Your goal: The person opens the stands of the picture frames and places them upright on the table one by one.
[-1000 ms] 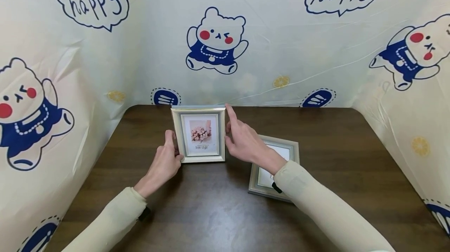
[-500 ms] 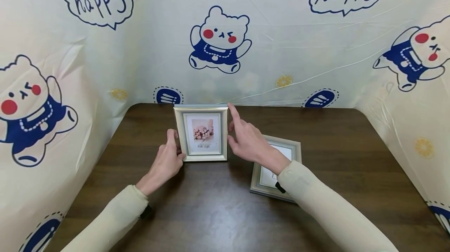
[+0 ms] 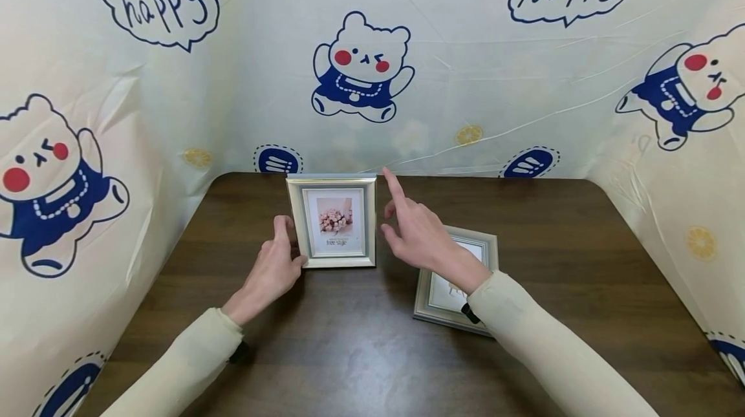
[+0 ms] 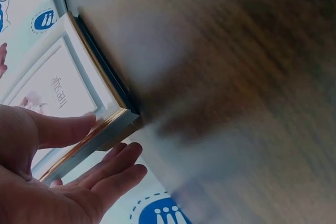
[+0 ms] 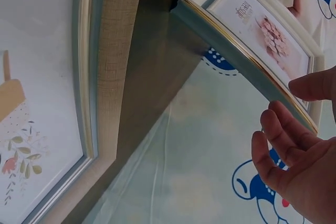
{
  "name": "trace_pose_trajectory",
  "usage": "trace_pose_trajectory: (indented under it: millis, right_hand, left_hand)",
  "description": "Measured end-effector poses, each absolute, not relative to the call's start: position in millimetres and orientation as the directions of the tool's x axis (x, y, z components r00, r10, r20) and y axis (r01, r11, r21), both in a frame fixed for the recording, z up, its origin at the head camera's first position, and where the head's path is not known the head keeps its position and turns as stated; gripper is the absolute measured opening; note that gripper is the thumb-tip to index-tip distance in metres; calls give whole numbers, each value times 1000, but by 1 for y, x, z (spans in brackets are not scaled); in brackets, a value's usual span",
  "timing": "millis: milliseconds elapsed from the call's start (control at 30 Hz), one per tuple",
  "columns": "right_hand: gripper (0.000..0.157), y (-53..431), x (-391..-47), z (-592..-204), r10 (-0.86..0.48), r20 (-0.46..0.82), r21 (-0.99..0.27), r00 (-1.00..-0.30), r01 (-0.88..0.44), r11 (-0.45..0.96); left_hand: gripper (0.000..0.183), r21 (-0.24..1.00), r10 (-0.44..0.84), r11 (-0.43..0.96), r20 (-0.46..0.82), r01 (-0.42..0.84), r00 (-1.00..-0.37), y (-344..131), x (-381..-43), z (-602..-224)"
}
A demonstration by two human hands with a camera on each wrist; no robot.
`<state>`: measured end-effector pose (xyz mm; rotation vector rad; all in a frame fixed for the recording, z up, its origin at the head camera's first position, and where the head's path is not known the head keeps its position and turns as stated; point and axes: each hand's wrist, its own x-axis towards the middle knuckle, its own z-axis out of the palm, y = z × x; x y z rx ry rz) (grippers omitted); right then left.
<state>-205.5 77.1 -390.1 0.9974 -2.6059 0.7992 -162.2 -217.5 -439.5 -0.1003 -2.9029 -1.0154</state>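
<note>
A silver-white picture frame (image 3: 311,258) with a pink bouquet picture stands upright near the back of the wooden table. At its lower left corner, my left hand (image 3: 271,275) grips the side, the thumb (image 4: 68,131) over the front border and the fingers (image 4: 118,166) round towards the back. My right hand (image 3: 416,234) is just off the right side of the frame, its index finger pointing up and forward, with nothing in it. Below the right forearm lies a second, beige-grey picture frame (image 3: 436,317), partly covered by the hand and sleeve.
The dark wooden table (image 3: 349,352) ends at a pale printed curtain (image 3: 442,81) with bears and "happy" bubbles, which also hangs along both sides. Beige sleeves (image 3: 541,326) reach in from the front, with a dark band under each wrist.
My right hand has moved slightly right, away from the upright picture frame, opening a small gap. My left hand and both picture frames stay where they were; the view shifts a little.
</note>
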Motion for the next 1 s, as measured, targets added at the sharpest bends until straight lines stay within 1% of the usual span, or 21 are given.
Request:
trace_pose_trajectory:
  millis: [133,233,333,400,533,667,800,1000]
  right_hand:
    - [105,84,-200,-391,-546,403,-406,-735,-678,613]
    - [102,90,-194,-393,-553,393,-406,-735,-678,613]
    - [100,97,-187,-395,-550,374,-416,-747,-665,620]
    - [100,102,-182,-396,-539,361,-426,-761,-649,630]
    - [99,112,-174,-396,-510,349,-436,-786,-618,654]
    - [95,123,-166,-398,-480,348,-447,-805,-593,670]
    - [92,133,-159,-400,-455,362,-447,-813,-580,681]
    - [82,142,-150,-402,-434,387,-424,-813,-575,699]
  left_hand:
    - [75,603,40,796,37,54,-999,-219,-158,-439]
    - [84,573,20,819,-16,7,-1000,-220,-152,-438]
    - [87,549,-13,835,-30,-27,-999,-220,-144,-433]
    - [85,546,-35,837,-4,-32,-999,-220,-140,-428]
    - [77,566,-57,825,100,9,-993,-217,-131,-415]
    - [65,569,-26,818,185,85,-982,-207,-122,-403]
    - [55,573,30,805,220,154,-975,-190,-113,-395]
    - [52,601,94,768,238,222,-967,-164,-105,-392]
